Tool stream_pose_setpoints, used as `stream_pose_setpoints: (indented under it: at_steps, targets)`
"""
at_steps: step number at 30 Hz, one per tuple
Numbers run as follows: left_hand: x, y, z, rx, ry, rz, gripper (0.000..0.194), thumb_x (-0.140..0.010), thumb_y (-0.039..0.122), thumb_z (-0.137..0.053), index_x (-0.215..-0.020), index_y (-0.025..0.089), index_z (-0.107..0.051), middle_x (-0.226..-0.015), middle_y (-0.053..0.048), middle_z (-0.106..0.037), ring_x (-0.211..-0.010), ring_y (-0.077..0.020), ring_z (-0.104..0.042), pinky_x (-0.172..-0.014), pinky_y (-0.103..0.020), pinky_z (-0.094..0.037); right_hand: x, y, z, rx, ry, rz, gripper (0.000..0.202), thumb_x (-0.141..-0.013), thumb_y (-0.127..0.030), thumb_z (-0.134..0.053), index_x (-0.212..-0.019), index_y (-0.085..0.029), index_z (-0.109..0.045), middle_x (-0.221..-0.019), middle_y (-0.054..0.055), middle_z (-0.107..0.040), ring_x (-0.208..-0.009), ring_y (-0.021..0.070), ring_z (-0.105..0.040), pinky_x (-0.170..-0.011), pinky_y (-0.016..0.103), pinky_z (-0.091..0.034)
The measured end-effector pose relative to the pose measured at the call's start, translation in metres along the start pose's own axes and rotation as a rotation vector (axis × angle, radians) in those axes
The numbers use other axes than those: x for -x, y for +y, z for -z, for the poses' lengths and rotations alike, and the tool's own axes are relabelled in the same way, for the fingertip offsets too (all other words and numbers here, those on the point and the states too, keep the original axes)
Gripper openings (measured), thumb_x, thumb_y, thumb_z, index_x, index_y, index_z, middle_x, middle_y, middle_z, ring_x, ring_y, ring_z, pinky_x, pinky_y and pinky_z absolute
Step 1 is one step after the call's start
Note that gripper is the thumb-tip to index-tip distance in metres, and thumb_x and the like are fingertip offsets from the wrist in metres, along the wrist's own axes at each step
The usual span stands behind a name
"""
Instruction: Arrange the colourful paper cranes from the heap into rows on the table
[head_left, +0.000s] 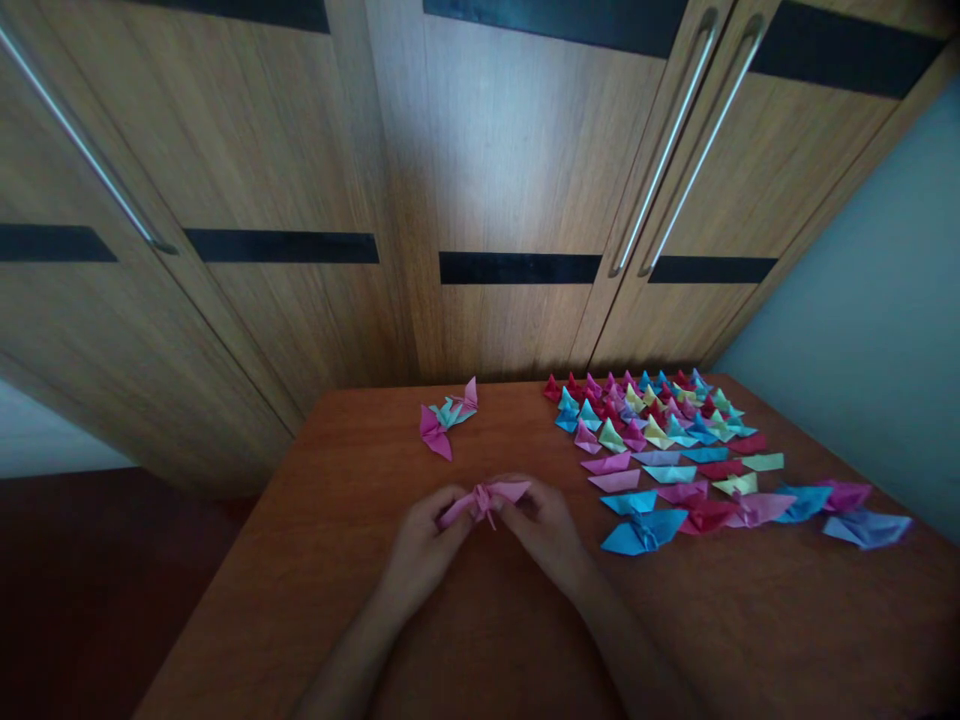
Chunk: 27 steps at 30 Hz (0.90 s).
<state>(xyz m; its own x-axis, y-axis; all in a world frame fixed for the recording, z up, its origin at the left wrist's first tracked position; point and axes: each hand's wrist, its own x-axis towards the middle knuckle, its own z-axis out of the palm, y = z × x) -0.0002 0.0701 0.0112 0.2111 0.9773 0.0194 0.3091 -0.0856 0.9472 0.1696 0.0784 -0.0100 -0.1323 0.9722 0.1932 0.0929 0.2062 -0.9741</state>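
Observation:
A pink origami crane (483, 497) is held between my two hands over the front middle of the table. Its wings stretch out to both sides and a thin folded point hangs down at its centre. My left hand (429, 535) pinches the left wing between thumb and fingers. On the other side, my right hand (546, 522) grips the right wing close to the body, thumb in front. My fingers hide parts of both wings. Beyond my hands, a small group of pink and pale blue origami cranes (435, 432) lies near the table's back edge.
Rows of small folded paper boats (658, 433) in several colours cover the table's back right. Flat folded strips (670, 474) and larger folded pieces (645, 532) lie nearer. The wooden table (300, 600) meets a wardrobe (510, 180) behind and a pale wall (862, 330) at right.

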Motion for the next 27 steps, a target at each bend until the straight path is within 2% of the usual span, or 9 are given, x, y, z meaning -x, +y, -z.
stream_pose_setpoints:
  at_steps: [5, 11, 15, 19, 23, 27]
  targets:
    - [0.0003, -0.0016, 0.0012, 0.085, -0.059, -0.023, 0.017, -0.083, 0.028, -0.055, -0.073, 0.017, -0.063, -0.07, 0.001, -0.058, -0.068, -0.0145, -0.05, -0.063, -0.022, -0.036, -0.0018, -0.0011, 0.0022, -0.129, 0.003, -0.079, 0.019, -0.082, -0.034, -0.06, -0.081, -0.018, -0.071, -0.077, 0.003, -0.067, -0.072, 0.0163, -0.06, -0.066, 0.027, -0.046]
    - [0.0023, 0.0003, 0.0001, 0.321, -0.066, 0.045, 0.022, -0.085, 0.034, -0.056, -0.079, 0.016, -0.066, -0.073, -0.002, -0.061, -0.069, -0.0147, -0.052, -0.064, -0.022, -0.04, -0.0009, -0.0029, 0.0025, -0.347, 0.066, -0.143, 0.017, -0.079, -0.031, -0.064, -0.071, -0.016, -0.067, -0.066, -0.002, -0.058, -0.059, 0.0098, -0.05, -0.055, 0.02, -0.039]
    - [0.0038, -0.0002, -0.0024, 0.423, -0.07, 0.095, 0.023, -0.083, 0.036, -0.059, -0.082, 0.014, -0.066, -0.077, -0.004, -0.062, -0.071, -0.015, -0.053, -0.065, -0.023, -0.041, 0.0009, -0.0025, -0.0013, -0.513, 0.056, -0.208, 0.016, -0.077, -0.031, -0.066, -0.073, -0.015, -0.066, -0.068, 0.0, -0.059, -0.062, 0.0105, -0.051, -0.056, 0.021, -0.039]
    - [0.0039, -0.0014, -0.0042, 0.479, -0.072, 0.122, 0.023, -0.08, 0.037, -0.063, -0.081, 0.014, -0.066, -0.076, -0.004, -0.062, -0.07, -0.0147, -0.054, -0.064, -0.023, -0.042, 0.0006, -0.004, -0.0033, -0.694, -0.007, -0.28, 0.015, -0.074, -0.032, -0.069, -0.074, -0.016, -0.066, -0.071, 0.001, -0.062, -0.064, 0.0119, -0.054, -0.058, 0.022, -0.042]
    - [0.0034, -0.003, -0.005, 0.495, -0.069, 0.128, 0.022, -0.079, 0.036, -0.065, -0.078, 0.014, -0.067, -0.073, -0.003, -0.062, -0.068, -0.0136, -0.052, -0.062, -0.022, -0.041, -0.0001, -0.0041, -0.0013, -0.759, -0.073, -0.349, 0.02, -0.071, -0.036, -0.071, -0.076, -0.017, -0.066, -0.073, 0.003, -0.065, -0.068, 0.0145, -0.058, -0.062, 0.024, -0.046]
    - [0.0032, -0.0012, -0.0023, 0.557, -0.079, 0.136, 0.02, -0.081, 0.033, -0.064, -0.079, 0.014, -0.068, -0.073, -0.003, -0.062, -0.067, -0.0124, -0.052, -0.063, -0.021, -0.042, 0.001, -0.0024, 0.0031, -0.787, -0.138, -0.365, 0.021, -0.074, -0.037, -0.069, -0.079, -0.017, -0.067, -0.08, 0.004, -0.067, -0.073, 0.0155, -0.06, -0.068, 0.026, -0.047]
